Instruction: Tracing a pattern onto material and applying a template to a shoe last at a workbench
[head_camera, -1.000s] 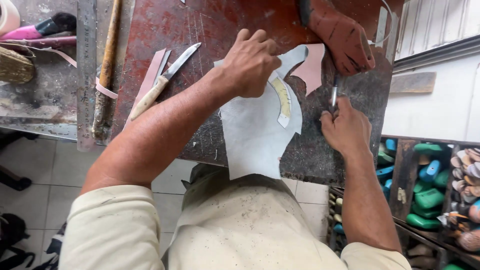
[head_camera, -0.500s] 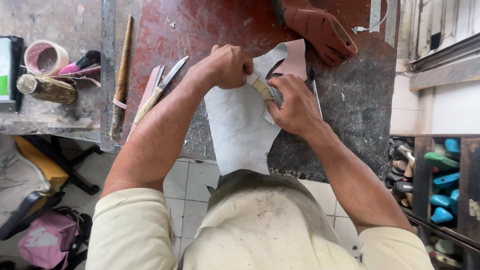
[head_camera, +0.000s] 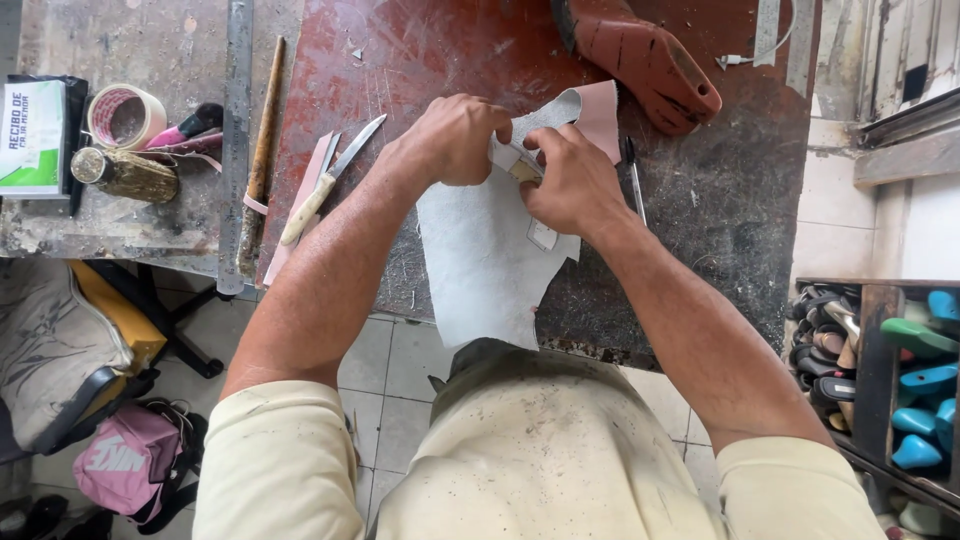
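Both hands, left (head_camera: 458, 138) & right (head_camera: 568, 180), pinching pale leather piece (head_camera: 490, 260) flat on desk (head_camera: 720, 200), steadying it; knife (head_camera: 325, 183) parked nearby, w/in reach.

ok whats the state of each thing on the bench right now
grey leather sheet: flat, hanging over the bench edge
left hand: pressing the sheet
right hand: pinching a small piece on the sheet
knife: lying unused
pen: lying flat
shoe last: on its side
tape roll: lying flat
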